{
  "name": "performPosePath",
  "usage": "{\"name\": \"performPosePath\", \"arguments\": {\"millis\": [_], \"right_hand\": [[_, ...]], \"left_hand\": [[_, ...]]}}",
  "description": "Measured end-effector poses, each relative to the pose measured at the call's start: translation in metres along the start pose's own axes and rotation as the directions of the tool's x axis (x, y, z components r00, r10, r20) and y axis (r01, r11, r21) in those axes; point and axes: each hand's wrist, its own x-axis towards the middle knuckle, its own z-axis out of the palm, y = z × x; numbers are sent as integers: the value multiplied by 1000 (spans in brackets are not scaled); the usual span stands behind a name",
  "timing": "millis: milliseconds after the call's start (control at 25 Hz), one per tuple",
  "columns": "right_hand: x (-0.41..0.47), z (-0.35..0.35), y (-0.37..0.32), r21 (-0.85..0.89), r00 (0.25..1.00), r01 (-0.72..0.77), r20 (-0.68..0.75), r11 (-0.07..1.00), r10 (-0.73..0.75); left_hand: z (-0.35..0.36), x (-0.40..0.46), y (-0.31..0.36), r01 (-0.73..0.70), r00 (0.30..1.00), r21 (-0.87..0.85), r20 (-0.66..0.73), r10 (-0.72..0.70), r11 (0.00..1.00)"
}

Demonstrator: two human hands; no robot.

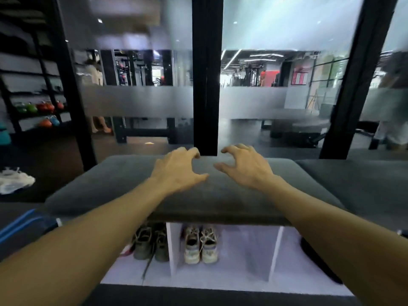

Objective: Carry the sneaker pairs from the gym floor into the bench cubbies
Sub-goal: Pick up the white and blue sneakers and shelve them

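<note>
A grey cushioned bench stands against a glass wall, with white cubbies under its seat. A dark olive sneaker pair sits in the left cubby. In the middle cubby is a white and cream sneaker pair, toes toward me. The cubby to their right looks empty. My left hand and my right hand hover over the seat, fingers spread and curled, holding nothing. On the dark floor at the far left lies a white sneaker pair.
The glass wall with black frames runs behind the bench. At the left stands a black rack with coloured kettlebells. A second grey cushion continues to the right. A blue-striped object lies at the lower left. People stand beyond the glass.
</note>
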Motion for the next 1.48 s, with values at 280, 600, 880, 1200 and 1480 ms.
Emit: {"name": "performPosePath", "arguments": {"millis": [280, 600, 880, 1200, 1480], "right_hand": [[64, -363, -114, 37, 999, 14, 35, 999, -15], [51, -644, -189, 135, 980, 18, 194, 991, -44], [-18, -709, -246, 199, 896, 131, 396, 971, -202], [-49, -712, -400, 308, 787, 333, 429, 891, -443], [-38, -674, -603, 370, 659, 544, 368, 753, -656]], "left_hand": [[-369, 25, 106, -30, 996, -68, 81, 36, 997], [-639, -3, 202, -43, 996, -141, 67, 53, 989], [-714, -122, 230, 27, 991, -7, 129, -26, 1000], [-824, -270, 171, 209, 973, 144, 63, -220, 967], [-903, -394, 37, 442, 892, 245, -14, -453, 863]]}}
